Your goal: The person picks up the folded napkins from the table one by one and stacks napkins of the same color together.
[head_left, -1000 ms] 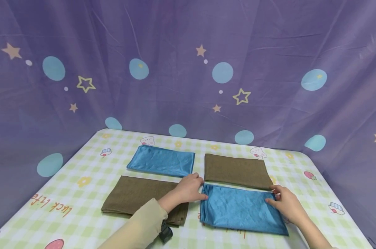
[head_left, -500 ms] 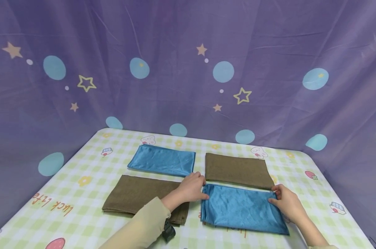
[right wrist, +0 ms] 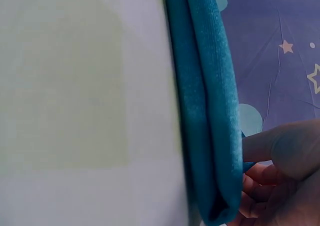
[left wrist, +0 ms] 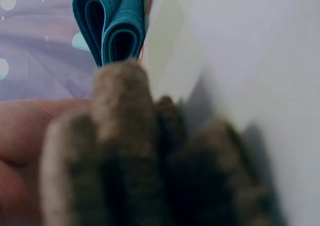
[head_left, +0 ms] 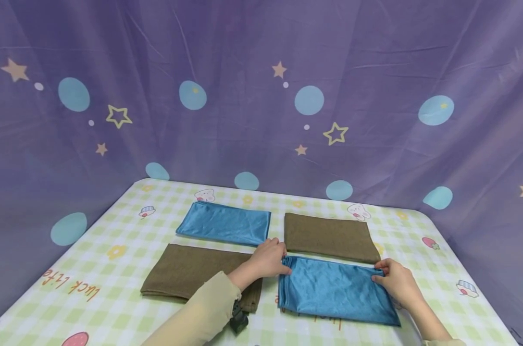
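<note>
A folded blue satin cloth (head_left: pixel 335 290) lies at the front right of the table. My left hand (head_left: pixel 266 259) pinches its far left corner, thumb on top. At its far right corner my right hand (head_left: pixel 397 283) pinches the edge between thumb and fingers. Under my left forearm lies a folded brown cloth (head_left: pixel 192 271), partly covered by the sleeve. In the left wrist view, its blurred folds (left wrist: pixel 125 121) stand before the rolled layers of the blue cloth (left wrist: pixel 122 33). The right wrist view shows the blue cloth's folded side (right wrist: pixel 215 101) next to my right hand (right wrist: pixel 285 171).
Behind lie a second folded blue cloth (head_left: pixel 224 223) at the left and a second folded brown cloth (head_left: pixel 328 238) at the right. A checked tablecloth (head_left: pixel 114 274) covers the table. A purple curtain (head_left: pixel 244 129) hangs behind it.
Almost nothing differs. Both hands stay at the front blue cloth's far corners, and the left wrist shifts slightly to the right. The cloths lie where they were.
</note>
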